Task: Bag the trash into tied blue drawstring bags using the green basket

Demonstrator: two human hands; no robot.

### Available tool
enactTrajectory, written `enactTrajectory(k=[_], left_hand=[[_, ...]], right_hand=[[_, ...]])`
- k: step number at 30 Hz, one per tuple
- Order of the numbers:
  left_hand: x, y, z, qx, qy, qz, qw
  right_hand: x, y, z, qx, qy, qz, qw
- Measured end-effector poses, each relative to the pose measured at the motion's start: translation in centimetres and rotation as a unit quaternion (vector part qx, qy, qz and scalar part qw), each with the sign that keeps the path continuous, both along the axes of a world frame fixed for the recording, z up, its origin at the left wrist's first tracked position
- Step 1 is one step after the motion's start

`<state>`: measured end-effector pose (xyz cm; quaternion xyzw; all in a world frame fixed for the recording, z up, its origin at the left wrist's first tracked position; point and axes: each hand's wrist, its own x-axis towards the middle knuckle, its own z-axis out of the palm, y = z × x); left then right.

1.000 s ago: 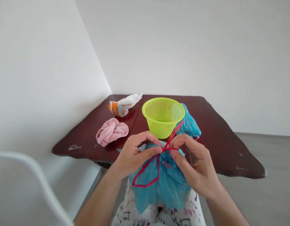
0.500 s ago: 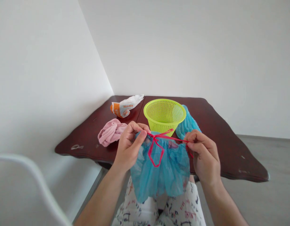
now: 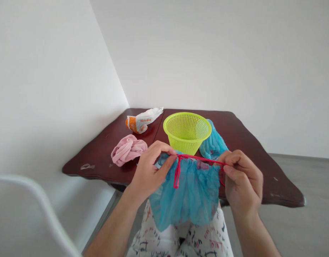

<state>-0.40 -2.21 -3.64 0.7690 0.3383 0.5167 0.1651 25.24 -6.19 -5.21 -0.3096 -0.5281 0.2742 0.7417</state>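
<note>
A blue translucent plastic bag (image 3: 191, 196) with a gathered top hangs between my hands, above my lap. Along its top runs a red drawstring (image 3: 198, 157), pulled taut, with a short red loop dangling at the left. My left hand (image 3: 153, 167) pinches the drawstring by the bag's left top corner, thumb against forefinger. To the right, my right hand (image 3: 241, 182) is closed on the other stretch of the drawstring. Behind the bag stands a yellow-green plastic basket (image 3: 187, 132); the bag hides part of its base.
On the dark red wooden table (image 3: 250, 153) lie a pink cloth (image 3: 128, 150), a crumpled white and orange plastic bag (image 3: 144, 120) and another blue plastic bag (image 3: 214, 141) beside the basket. A blurred white bar (image 3: 36, 192) crosses the lower left. White walls meet behind the table.
My right hand has moved right and slightly down, drawing the drawstring out. My left hand has shifted slightly right. The dangling red loop has become narrower and shorter.
</note>
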Motion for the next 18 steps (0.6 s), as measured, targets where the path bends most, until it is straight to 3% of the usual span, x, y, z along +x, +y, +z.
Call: enactTrajectory(k=[4, 6, 9, 11, 14, 18], left_hand=[[-0.1, 0.1, 0.5, 0.011, 0.045, 0.017, 0.999], [0.0, -0.2, 0.6, -0.012, 0.014, 0.012, 1.000], [0.4, -0.9, 0.9, -0.052, -0.029, -0.015, 0.998], [0.7, -1.3, 1.1, -0.059, -0.014, -0.042, 0.997], [1.3, -1.7, 1.6, -0.050, 0.007, -0.081, 0.995], [2.0, -2.0, 2.1, -0.060, -0.029, -0.110, 0.992]], right_hand=[[0.3, -0.3, -0.3, 0.013, -0.029, -0.021, 0.999], [0.5, -0.5, -0.3, -0.037, -0.113, -0.007, 0.993], [0.6, -1.1, 0.5, -0.104, -0.279, -0.052, 0.953], [0.2, -1.9, 1.4, -0.077, -0.315, -0.092, 0.941], [-0.6, -2.9, 2.9, -0.006, -0.310, -0.078, 0.948], [-1.6, -2.7, 3.3, 0.011, -0.392, -0.082, 0.916]])
